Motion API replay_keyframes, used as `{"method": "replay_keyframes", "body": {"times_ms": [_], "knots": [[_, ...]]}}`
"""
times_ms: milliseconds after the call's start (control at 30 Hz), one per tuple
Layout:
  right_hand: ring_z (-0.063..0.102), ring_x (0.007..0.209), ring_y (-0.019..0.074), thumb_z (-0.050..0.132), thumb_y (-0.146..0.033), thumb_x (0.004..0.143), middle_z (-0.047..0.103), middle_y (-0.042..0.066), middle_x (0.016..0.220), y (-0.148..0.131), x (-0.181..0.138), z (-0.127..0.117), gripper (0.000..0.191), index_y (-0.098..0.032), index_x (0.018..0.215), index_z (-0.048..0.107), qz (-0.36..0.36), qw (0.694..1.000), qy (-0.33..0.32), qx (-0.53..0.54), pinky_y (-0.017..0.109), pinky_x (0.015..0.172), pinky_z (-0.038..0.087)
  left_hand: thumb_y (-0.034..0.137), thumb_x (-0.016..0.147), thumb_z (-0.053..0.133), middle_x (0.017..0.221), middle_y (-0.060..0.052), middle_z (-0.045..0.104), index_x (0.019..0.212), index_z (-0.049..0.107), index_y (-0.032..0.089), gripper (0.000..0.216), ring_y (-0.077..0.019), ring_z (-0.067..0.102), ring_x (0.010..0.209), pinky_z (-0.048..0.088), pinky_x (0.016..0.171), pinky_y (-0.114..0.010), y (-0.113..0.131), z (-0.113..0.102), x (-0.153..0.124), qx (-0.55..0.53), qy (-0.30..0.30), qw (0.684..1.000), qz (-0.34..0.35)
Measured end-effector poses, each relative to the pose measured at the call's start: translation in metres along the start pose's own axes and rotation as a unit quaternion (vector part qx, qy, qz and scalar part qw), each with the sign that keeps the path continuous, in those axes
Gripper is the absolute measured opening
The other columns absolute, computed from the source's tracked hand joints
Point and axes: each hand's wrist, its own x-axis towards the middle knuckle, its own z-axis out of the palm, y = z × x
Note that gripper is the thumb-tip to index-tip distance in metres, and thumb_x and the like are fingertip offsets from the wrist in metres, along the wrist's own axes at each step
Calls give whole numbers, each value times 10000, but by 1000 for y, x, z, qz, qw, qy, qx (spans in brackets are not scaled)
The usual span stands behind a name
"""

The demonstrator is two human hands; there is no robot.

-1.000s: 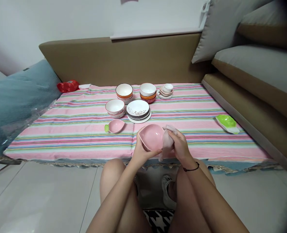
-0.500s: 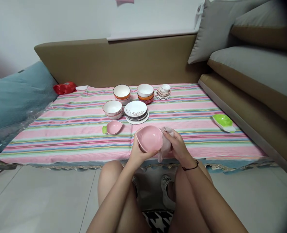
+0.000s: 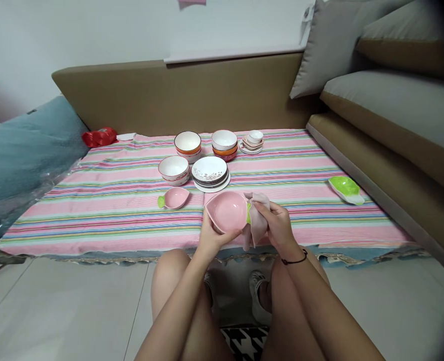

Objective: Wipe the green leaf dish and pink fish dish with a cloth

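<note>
My left hand (image 3: 215, 236) grips a pink bowl (image 3: 227, 211) by its near left side, thumb along the rim. The bowl has a pointed left end and a green tip on the right, partly covered by a pale greyish-pink cloth (image 3: 258, 225). My right hand (image 3: 278, 223) is closed on that cloth, pressing it against the bowl's green end. Just left lies a smaller pink bowl (image 3: 176, 198) with a green end. Behind stand a stack of plates (image 3: 210, 170) and a white bowl with a red rim (image 3: 174, 168).
Two stacks of bowls (image 3: 187, 143) (image 3: 224, 140) and a pile of small dishes (image 3: 252, 143) stand farther back on the striped cloth (image 3: 282, 175). A green leaf-shaped dish (image 3: 345, 188) sits at the right near stacked cushions (image 3: 391, 115). A red bag (image 3: 99, 137) lies far left.
The pink bowl has shifted slightly left and up in my left hand. Its green end now shows beside the cloth, where it was covered before.
</note>
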Motion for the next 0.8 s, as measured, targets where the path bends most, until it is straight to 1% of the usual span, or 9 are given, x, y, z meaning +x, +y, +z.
{"method": "replay_keyframes", "body": {"times_ms": [67,167,300,433,633,733,800], "knots": [[531,637,147,762,-395,636,668,9,712,0,0,-1,239,-174,717,719,-9,1000,0,-18,273,583,392,366,564,796,1274,-115,503,1263,386,213,825,-294,491,1176,408,970,-437,2,0,0,0,11,1000,0],[531,646,149,763,-385,635,669,5,713,0,0,-1,228,-178,719,722,-13,1000,-11,-26,276,594,387,382,565,793,1284,-117,498,1269,383,218,831,-299,491,1180,413,965,-441,3,0,0,3,18,1000,-9],[522,602,141,740,-400,661,662,3,693,-1,0,-3,237,-184,756,719,7,999,-33,-23,267,554,376,390,561,796,1257,-111,522,1246,410,214,806,-299,500,1170,421,958,-438,1,-3,0,-6,-11,1000,-27],[529,567,145,753,-421,632,648,-6,646,-1,1,-8,266,-192,762,712,38,998,-41,-33,262,531,385,393,557,798,1263,-113,519,1236,436,209,791,-308,497,1173,416,964,-450,-3,-5,-1,-13,-36,998,-43],[560,608,150,767,-415,624,681,12,728,-2,1,-7,310,-193,832,709,46,996,-72,-30,254,544,409,373,546,805,1239,-118,536,1259,440,204,819,-316,500,1166,419,962,-455,-5,-5,-1,-24,-56,997,-46],[554,619,144,777,-392,622,682,11,745,-3,-1,-4,306,-188,841,709,41,997,-64,-18,251,548,408,366,530,813,1246,-123,529,1245,441,196,823,-318,500,1165,414,966,-459,-4,-4,0,-28,-52,997,-42],[546,615,139,778,-389,625,679,9,743,-3,-1,-3,306,-188,846,712,31,999,-41,-8,250,544,401,370,524,814,1249,-124,524,1226,444,192,813,-318,496,1169,404,976,-464,-3,-3,0,-24,-35,998,-38]]}}
